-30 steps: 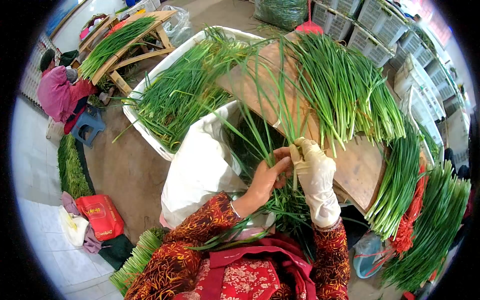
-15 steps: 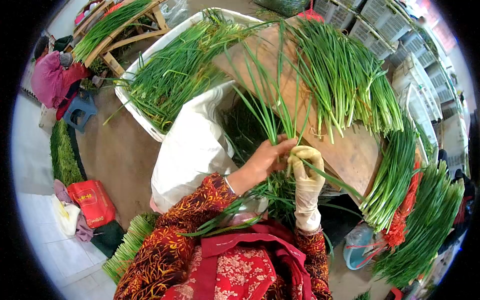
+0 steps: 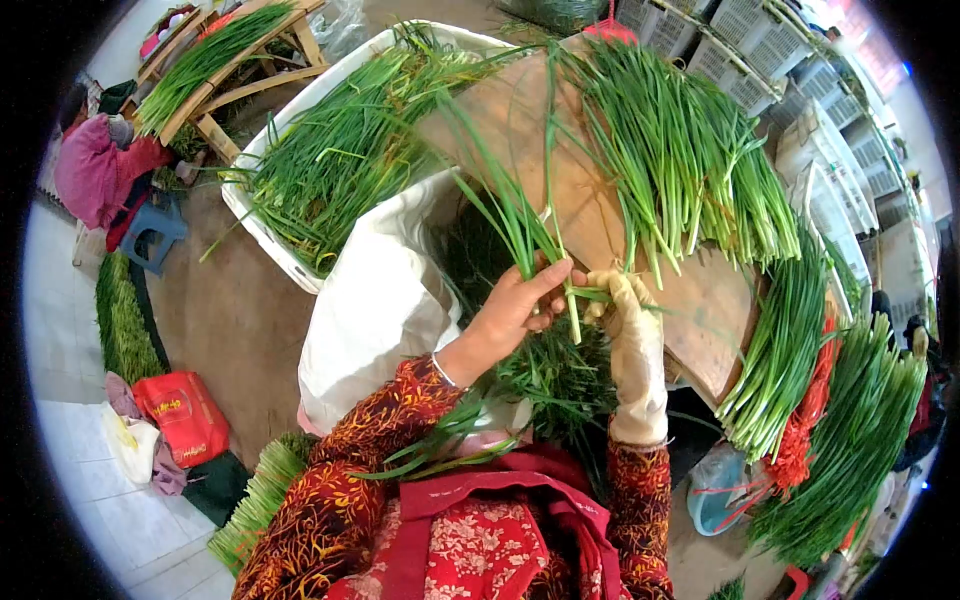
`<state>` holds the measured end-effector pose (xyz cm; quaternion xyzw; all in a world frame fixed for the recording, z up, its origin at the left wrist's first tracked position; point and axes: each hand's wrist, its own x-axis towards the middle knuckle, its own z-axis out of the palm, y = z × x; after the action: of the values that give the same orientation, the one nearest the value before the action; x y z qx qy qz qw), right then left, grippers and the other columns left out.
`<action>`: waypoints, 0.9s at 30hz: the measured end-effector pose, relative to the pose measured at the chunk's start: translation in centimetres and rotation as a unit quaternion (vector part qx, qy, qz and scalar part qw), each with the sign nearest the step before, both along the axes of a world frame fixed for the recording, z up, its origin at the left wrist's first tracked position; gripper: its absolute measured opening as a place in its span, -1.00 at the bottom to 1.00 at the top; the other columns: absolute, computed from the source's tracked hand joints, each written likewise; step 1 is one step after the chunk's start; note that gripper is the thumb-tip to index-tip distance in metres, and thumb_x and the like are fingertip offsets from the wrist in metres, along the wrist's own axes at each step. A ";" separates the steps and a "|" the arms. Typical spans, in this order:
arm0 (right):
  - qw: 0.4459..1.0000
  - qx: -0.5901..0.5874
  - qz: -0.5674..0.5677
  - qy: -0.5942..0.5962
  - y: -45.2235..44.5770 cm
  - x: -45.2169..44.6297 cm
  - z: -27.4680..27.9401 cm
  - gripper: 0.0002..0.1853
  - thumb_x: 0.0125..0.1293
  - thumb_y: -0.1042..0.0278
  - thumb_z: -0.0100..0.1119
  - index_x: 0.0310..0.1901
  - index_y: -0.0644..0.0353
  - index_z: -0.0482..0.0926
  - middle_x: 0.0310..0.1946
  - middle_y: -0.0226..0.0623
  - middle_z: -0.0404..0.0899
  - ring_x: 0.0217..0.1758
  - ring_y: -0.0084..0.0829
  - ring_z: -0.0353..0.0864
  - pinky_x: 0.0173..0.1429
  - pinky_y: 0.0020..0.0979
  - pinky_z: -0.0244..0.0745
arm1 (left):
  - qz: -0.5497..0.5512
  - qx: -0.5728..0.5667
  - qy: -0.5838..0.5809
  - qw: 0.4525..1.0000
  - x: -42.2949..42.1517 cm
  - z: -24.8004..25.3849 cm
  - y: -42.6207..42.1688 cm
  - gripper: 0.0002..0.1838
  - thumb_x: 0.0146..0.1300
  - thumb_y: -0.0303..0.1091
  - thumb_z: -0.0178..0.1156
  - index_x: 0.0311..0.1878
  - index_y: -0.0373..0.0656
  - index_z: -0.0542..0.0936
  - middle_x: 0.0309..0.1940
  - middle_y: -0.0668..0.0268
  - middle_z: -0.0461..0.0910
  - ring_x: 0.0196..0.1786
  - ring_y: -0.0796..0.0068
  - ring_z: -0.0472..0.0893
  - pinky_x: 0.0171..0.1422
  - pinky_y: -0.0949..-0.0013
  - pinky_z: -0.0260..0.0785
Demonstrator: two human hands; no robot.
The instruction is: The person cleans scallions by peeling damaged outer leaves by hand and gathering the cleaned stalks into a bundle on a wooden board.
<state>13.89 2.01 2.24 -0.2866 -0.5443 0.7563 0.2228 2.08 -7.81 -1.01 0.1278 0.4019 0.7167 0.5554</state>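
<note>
My bare left hand (image 3: 512, 315) is closed on a few garlic chives (image 3: 508, 228), their green leaves fanning up and their pale stem ends pointing down. Close on its right, my right hand (image 3: 634, 325) in a cream glove pinches a chive leaf (image 3: 596, 294) near those stem ends. Behind both hands lies a wooden board (image 3: 700, 305) bearing a thick row of chives (image 3: 690, 160). Below the hands, loose dark green leaves (image 3: 560, 375) sit by a white sack (image 3: 365, 320).
A white crate (image 3: 262, 225) heaped with chives stands ahead on the left. More chive bundles (image 3: 780, 340) and red ties (image 3: 803, 420) lie at right, above a light blue basin (image 3: 712, 500). Stacked plastic crates (image 3: 745, 70) line the far right. Another person (image 3: 95, 170) is by a blue stool (image 3: 155, 235).
My right hand has moved slightly right and opened a gap from the left. The left hand has shifted a little left, and the chive stem ends now show between the hands.
</note>
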 end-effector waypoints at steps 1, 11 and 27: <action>0.999 -0.017 -0.018 0.043 -0.5 0.2 -0.3 -0.78 0.24 0.25 0.07 -0.24 0.24 0.50 -0.32 -0.35 0.55 -0.46 -0.65 0.40 -0.30 -0.62 0.34 | 0.000 -0.009 0.002 1.000 -0.2 0.2 0.1 -0.77 0.22 -0.16 0.10 -0.17 -0.06 0.45 -0.33 0.49 0.52 -0.50 0.83 0.37 -0.64 0.74 0.04; 0.972 0.157 -0.115 0.128 -3.2 4.7 -1.2 -0.84 0.25 0.39 0.01 -0.27 0.29 0.54 -0.20 -0.17 0.56 -0.18 -0.35 0.57 0.01 -0.34 0.43 | -0.041 -0.034 0.148 0.987 -2.2 2.5 1.3 -0.68 0.22 -0.07 0.07 -0.30 -0.16 0.53 -0.63 0.55 0.32 -0.66 0.80 0.22 -0.64 0.71 0.02; 0.671 0.636 -0.043 -0.379 5.4 2.6 4.7 -0.75 0.05 0.22 0.23 -0.25 0.14 0.52 -0.49 -0.27 0.57 -0.49 -0.28 0.56 -0.41 -0.36 0.43 | 0.071 0.014 0.116 0.991 -4.3 3.5 2.8 -0.70 0.22 -0.10 0.09 -0.17 -0.12 0.43 -0.54 0.53 0.34 -0.49 0.66 0.37 -0.50 0.65 0.16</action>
<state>16.46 7.45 6.90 -0.3605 -0.9183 0.0432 0.1580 -2.19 -5.06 2.51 0.1888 0.4617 0.7399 0.4514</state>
